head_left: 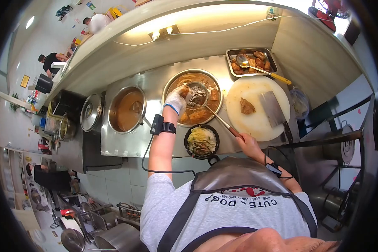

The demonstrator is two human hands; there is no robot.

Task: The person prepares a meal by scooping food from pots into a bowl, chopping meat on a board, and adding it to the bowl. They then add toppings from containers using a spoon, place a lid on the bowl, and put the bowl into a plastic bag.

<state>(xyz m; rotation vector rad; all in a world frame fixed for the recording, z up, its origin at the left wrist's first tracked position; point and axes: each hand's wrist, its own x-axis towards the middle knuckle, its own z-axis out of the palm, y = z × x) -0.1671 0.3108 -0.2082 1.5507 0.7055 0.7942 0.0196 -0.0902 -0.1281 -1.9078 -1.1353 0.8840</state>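
Note:
My left hand [177, 100], in a white glove, reaches over a round pot [165, 86] of brown broth with its fingers closed on a brown piece of food [184, 90]. Right beside it, a round strainer [197, 95] rests in or just above the broth; dark bits show in its bowl. My bare right hand [248, 145] is wrapped around the strainer's wooden handle [232, 129]. Chunks of food [198, 115] float around the strainer. Close below the pot stands a black bowl [201, 142] with shredded greens and what looks like white rice.
On the round white cutting board [235, 88] lie a brown piece of meat [247, 106] and a cleaver [273, 110]. Behind it, a metal tray [228, 56] holds braised chunks and a yellow-handled spoon [269, 75]. At left is a second pot [111, 110] with a ladle [137, 109].

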